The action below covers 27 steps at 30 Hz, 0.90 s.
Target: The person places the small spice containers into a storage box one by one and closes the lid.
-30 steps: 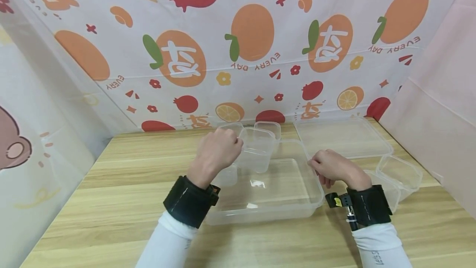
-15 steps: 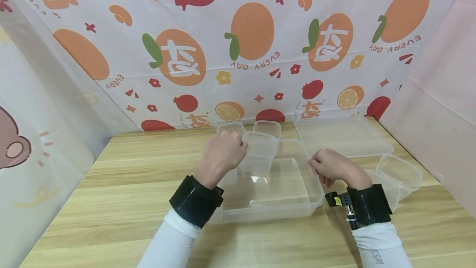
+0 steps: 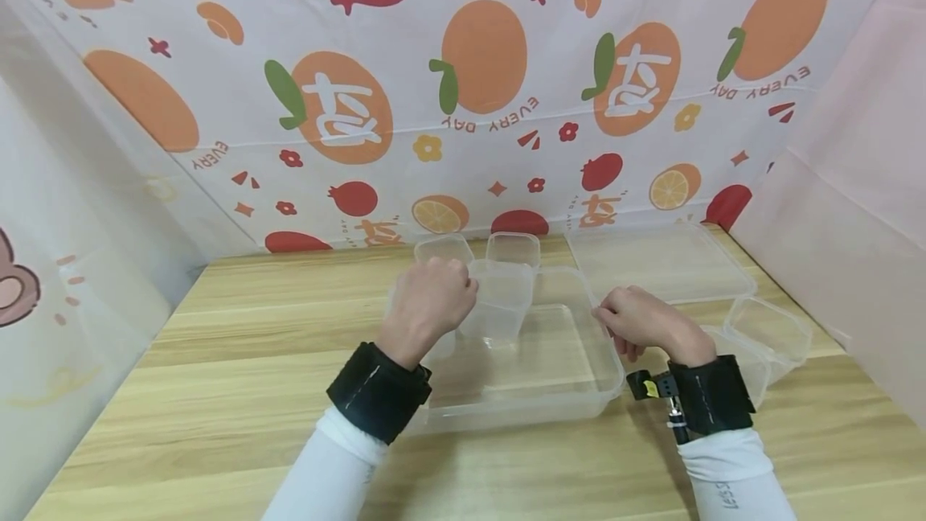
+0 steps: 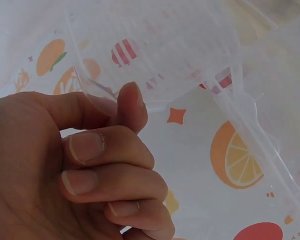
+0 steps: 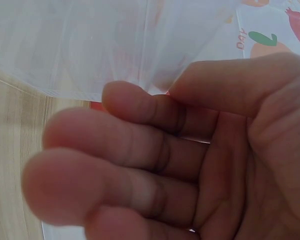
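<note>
My left hand pinches the rim of a small clear plastic container between thumb and index finger. In the left wrist view the other fingers are curled below. The small container overlaps the back left part of a large clear plastic box on the table. At the box's right side, my right hand pinches its rim. The right wrist view shows the thumb and index finger at the clear plastic wall. Part of the box's left side is hidden behind my left hand.
Two small clear containers show at the back, behind the box. A large flat clear lid lies at the back right. Two more small containers stand right of my right hand. Patterned cloth hangs along the table's back edge.
The left hand has moved slightly right and brought the small container lower over the large box. The right hand stays at the box's rim.
</note>
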{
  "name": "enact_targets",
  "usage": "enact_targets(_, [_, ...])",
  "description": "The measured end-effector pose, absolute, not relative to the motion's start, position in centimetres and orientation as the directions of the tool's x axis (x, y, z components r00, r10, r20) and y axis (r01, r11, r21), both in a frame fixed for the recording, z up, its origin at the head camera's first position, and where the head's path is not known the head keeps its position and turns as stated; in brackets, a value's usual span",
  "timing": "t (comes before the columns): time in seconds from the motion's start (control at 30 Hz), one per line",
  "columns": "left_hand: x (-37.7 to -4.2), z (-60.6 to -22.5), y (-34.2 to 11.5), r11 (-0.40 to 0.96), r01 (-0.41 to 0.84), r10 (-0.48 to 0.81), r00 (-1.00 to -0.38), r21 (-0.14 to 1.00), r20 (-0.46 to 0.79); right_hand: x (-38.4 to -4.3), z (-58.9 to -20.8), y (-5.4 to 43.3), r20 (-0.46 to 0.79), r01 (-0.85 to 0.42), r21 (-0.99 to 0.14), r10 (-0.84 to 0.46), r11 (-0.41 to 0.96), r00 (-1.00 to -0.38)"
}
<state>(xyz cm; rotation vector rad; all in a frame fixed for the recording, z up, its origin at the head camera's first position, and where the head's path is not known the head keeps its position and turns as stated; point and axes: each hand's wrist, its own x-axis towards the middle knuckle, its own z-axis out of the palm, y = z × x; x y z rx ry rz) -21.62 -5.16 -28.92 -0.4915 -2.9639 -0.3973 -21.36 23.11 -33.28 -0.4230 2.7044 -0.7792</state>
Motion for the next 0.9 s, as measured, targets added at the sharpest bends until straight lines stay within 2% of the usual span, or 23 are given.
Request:
enact_targets(0.17, [-21.5, -29.2, -5.0, 0.916, 0.335, 0.305, -0.939, 0.221, 0.157, -21.3, -33.4, 23.1, -0.196, -0.197, -0.555, -0.358, 0.808, -0.913])
enact_targets(0.9, [-22.0, -30.6, -3.8, 0.946, 0.324, 0.315, -0.929, 0.019, 0.195, -21.4, -33.4, 23.1, -0.197, -0.193, -0.555, -0.353, 0.809, -0.915])
